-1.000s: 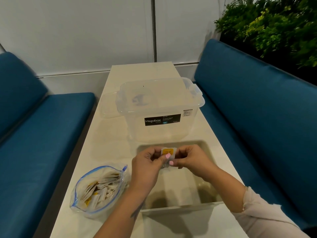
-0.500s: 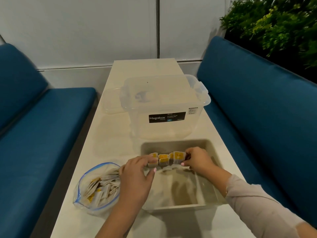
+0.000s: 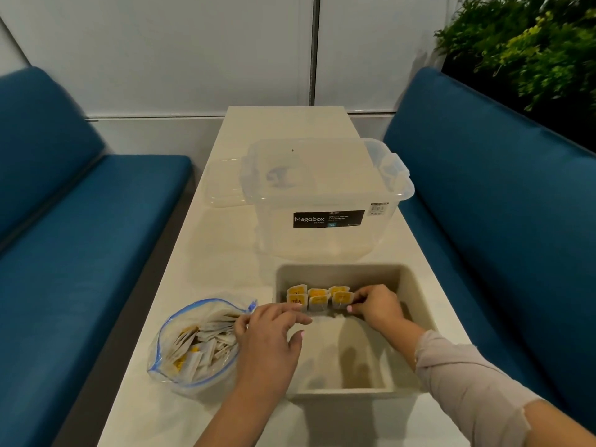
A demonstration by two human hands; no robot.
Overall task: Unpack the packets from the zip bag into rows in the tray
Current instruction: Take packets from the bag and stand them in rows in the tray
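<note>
Beige tray [image 3: 416, 304] at the table's near right edge holds upright yellow-labelled packets [image 3: 317, 298] along its far wall; open zip bag [image 3: 193, 346] of packets lies left.

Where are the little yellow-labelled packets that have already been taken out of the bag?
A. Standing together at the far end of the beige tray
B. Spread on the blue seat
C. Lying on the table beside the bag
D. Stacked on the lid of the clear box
A: the packets stand side by side near the far wall of the tray, between the two hands.
</note>
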